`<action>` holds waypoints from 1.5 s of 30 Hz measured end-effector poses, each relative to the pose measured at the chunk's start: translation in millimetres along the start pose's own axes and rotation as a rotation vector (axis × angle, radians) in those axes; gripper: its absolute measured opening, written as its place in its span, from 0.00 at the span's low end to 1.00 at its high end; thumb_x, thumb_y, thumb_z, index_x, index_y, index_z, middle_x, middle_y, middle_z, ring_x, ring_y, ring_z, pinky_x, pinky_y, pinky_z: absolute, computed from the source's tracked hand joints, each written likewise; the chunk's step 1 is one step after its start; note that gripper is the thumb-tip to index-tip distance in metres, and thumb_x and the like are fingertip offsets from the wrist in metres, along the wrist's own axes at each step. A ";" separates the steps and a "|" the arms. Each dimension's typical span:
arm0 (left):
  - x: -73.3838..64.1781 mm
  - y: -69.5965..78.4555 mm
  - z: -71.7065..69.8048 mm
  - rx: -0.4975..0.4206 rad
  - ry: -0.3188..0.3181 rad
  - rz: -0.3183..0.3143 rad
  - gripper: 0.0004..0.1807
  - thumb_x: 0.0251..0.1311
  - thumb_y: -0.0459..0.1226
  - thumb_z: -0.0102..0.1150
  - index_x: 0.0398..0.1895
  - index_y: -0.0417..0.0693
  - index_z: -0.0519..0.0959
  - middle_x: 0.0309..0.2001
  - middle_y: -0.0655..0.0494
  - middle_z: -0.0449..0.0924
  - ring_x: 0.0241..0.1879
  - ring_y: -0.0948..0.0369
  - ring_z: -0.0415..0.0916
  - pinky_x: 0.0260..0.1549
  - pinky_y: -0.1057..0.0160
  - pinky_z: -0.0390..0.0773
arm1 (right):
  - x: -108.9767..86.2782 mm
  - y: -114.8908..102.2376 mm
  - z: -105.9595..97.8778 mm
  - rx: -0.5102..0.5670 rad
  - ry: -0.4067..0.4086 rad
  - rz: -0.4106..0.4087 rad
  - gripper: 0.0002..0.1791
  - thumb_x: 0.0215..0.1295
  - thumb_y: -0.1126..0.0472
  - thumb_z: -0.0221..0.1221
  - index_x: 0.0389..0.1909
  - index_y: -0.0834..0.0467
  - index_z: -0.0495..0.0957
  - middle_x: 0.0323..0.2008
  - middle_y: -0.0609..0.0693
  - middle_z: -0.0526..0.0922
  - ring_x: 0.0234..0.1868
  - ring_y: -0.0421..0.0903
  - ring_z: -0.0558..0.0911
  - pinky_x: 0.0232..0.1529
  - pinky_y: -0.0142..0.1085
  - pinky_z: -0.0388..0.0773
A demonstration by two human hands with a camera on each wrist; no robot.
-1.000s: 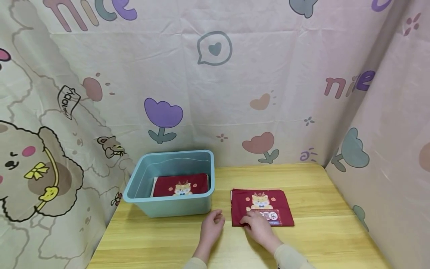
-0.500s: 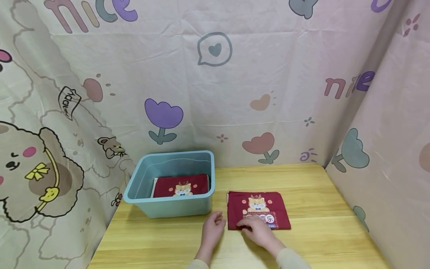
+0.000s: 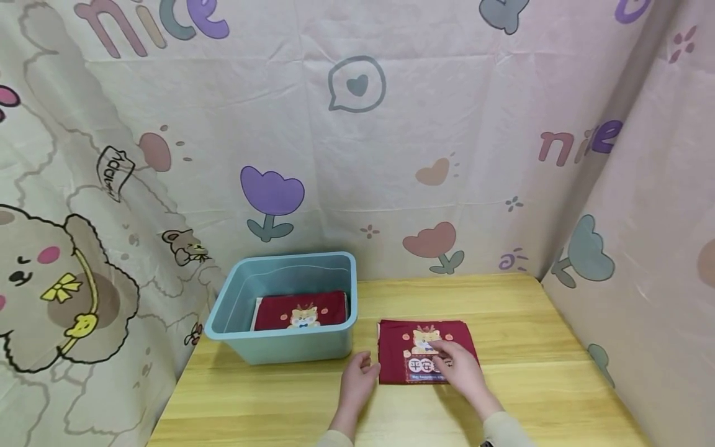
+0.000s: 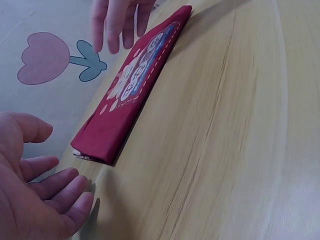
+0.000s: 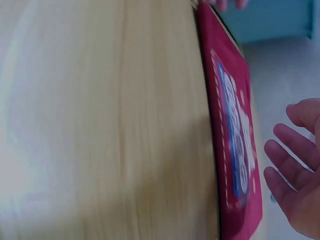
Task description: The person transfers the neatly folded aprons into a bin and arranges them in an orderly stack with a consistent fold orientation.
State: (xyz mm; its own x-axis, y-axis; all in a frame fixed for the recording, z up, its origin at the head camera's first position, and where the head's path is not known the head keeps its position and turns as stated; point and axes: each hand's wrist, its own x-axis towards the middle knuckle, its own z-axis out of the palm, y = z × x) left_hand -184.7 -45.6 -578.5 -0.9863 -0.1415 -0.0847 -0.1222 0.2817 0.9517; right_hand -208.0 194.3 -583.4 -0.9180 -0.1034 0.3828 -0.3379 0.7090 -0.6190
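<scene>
A folded dark red cloth point(image 3: 392, 344) with a cartoon animal and a panel of white characters lies flat on the wooden table. My left hand point(image 3: 357, 377) is by its lower left edge, thumb and fingers apart, holding nothing. In the left wrist view the fingers of that hand point(image 4: 42, 192) are loosely bent beside the cloth's folded end point(image 4: 102, 137). Over the right part of the cloth hovers my right hand point(image 3: 461, 371), covering some of the characters. The right wrist view shows its fingers point(image 5: 287, 165) spread, above the printed face.
A light blue plastic bin point(image 3: 285, 349) stands on the table point(image 3: 536, 360) at the left. Inside it lies another red folded cloth point(image 3: 274, 310) with the same print. Patterned curtains point(image 3: 357, 161) hang behind and on both sides.
The cloth has slid slightly left and toward me with my right hand. That hand has since lifted off and shifted right, uncovering the left characters. My left hand moved slightly right.
</scene>
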 end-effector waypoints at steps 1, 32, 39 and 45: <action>0.1 0.6 0.4 0.002 0.003 -0.010 0.24 0.64 0.36 0.62 0.60 0.30 0.73 0.54 0.34 0.77 0.52 0.42 0.77 0.50 0.47 0.78 | 0.2 2.3 -2.2 0.001 0.012 0.002 0.19 0.53 0.71 0.69 0.48 0.60 0.84 0.45 0.56 0.85 0.42 0.52 0.84 0.45 0.49 0.80; 17.4 16.6 17.7 -0.134 -0.004 -0.204 0.33 0.65 0.41 0.60 0.65 0.26 0.66 0.58 0.29 0.72 0.59 0.37 0.70 0.57 0.43 0.72 | 3.1 53.1 -44.8 0.047 -0.089 0.409 0.30 0.67 0.64 0.59 0.63 0.78 0.63 0.56 0.80 0.71 0.55 0.72 0.76 0.56 0.59 0.72; 25.8 12.3 20.2 -0.154 0.020 -0.235 0.30 0.65 0.39 0.59 0.63 0.26 0.68 0.59 0.29 0.72 0.59 0.37 0.69 0.59 0.42 0.69 | 9.5 53.6 -49.2 0.094 -0.146 0.467 0.30 0.69 0.61 0.57 0.63 0.78 0.62 0.52 0.80 0.74 0.54 0.73 0.75 0.56 0.61 0.71; 30.3 10.8 21.4 -0.181 0.024 -0.240 0.29 0.65 0.38 0.59 0.61 0.24 0.68 0.59 0.28 0.70 0.59 0.38 0.68 0.59 0.42 0.69 | 16.0 56.7 -48.6 0.149 -0.173 0.537 0.30 0.71 0.60 0.54 0.63 0.79 0.61 0.54 0.80 0.72 0.53 0.72 0.76 0.52 0.57 0.75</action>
State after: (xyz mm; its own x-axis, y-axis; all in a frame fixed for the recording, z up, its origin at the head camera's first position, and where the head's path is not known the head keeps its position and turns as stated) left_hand -218.3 -26.5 -577.1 -0.9283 -0.2067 -0.3091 -0.3280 0.0636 0.9425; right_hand -231.8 266.8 -579.0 -0.9851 0.1218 -0.1212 0.1700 0.5893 -0.7898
